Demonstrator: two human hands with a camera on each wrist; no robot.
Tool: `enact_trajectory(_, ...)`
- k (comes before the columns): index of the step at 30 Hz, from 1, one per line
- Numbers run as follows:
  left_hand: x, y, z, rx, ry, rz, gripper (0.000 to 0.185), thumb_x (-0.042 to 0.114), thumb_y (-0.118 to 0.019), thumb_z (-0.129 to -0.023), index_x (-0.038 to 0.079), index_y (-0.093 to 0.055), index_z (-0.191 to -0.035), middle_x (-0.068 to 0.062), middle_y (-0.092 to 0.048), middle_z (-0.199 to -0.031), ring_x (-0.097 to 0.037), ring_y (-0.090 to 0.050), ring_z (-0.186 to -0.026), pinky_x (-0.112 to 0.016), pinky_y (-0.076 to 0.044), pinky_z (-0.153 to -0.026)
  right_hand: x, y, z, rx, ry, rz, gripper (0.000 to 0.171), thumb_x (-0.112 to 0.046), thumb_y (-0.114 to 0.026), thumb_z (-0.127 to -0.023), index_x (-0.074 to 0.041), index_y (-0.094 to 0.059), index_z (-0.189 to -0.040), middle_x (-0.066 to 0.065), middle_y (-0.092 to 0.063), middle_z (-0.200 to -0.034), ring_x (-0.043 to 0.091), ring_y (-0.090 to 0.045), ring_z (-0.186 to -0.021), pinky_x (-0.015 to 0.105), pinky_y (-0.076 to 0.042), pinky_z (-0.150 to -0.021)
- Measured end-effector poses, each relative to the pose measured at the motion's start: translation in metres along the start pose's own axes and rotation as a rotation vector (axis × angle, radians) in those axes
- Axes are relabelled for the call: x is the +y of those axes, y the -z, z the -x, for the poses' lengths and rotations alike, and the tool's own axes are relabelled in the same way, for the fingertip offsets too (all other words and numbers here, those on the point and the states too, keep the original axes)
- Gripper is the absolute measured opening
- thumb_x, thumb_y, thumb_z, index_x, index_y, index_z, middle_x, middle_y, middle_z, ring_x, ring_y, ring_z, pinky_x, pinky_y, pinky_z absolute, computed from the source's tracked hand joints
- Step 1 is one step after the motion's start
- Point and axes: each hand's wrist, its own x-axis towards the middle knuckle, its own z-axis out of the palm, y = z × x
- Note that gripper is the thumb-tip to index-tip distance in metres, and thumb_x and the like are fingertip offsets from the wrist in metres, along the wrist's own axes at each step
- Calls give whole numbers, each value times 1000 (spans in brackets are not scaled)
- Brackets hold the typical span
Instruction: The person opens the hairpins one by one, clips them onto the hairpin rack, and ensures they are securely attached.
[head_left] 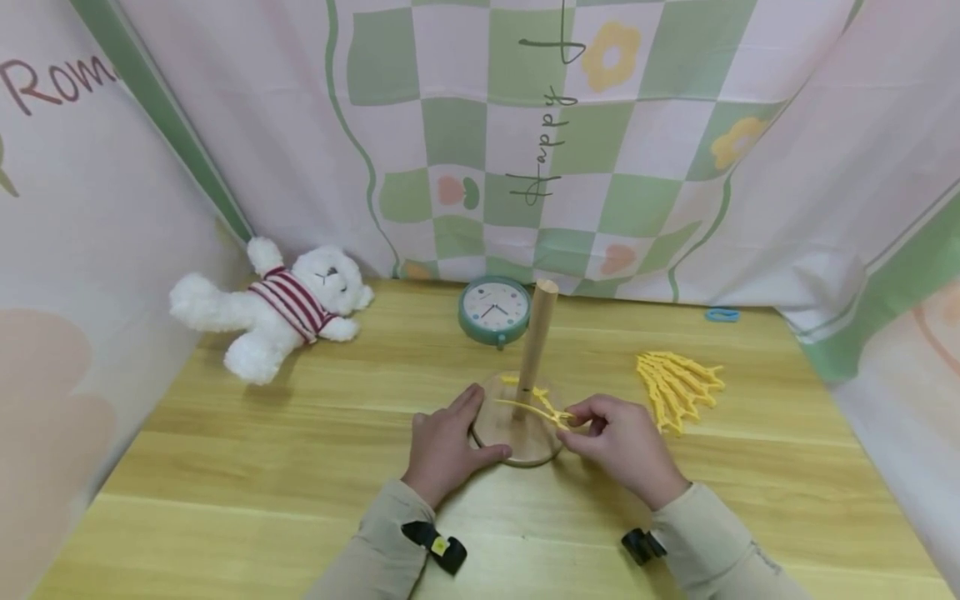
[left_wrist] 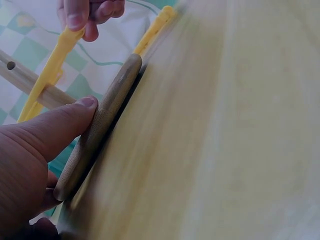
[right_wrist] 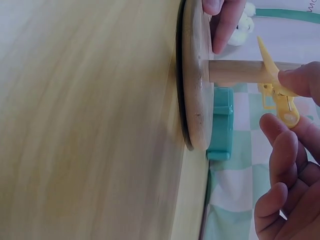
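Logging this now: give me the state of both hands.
Left hand: open, pressing the wooden stand's base.
Right hand: pinching a yellow clothespin.

Two forearms enter from the near edge of the desk, each covered by a long beige sleeve that ends at the wrist. The left sleeve (head_left: pixel 375 542) carries a black strap with a small yellow patch on it — a wrist mount. The right sleeve (head_left: pixel 720 542) carries a similar black strap near its cuff and faint small lettering along the forearm. Both hands — left hand (head_left: pixel 442 446), right hand (head_left: pixel 622 446) — are bare, without gloves.
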Motion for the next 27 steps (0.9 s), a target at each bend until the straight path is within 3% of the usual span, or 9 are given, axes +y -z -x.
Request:
enact_trajectory(17,3,4,0,-33,4,-2,96,74,-59,-68,19,-37,-144,4,-36,-146,-27,-56,-110,-45,-32,-84,-1,-7,-2,-13,-57,-66,22,-28,-81,-71,-17,-69,-86,-4,-58,-67,10,-51,-60,24,-42,-50)
enact_trajectory(27,2,3,0,-22,-3,-5,95,74,-59,-68,19,-38,-143,3,-37,-146,-27,-56,-112,-49,-33,-85,3,-7,-1,1,-57,-91,25,-28,-80,-72,-19,-69,-92,-8,-64,-77,10,-55,-63,25,-44,-51)
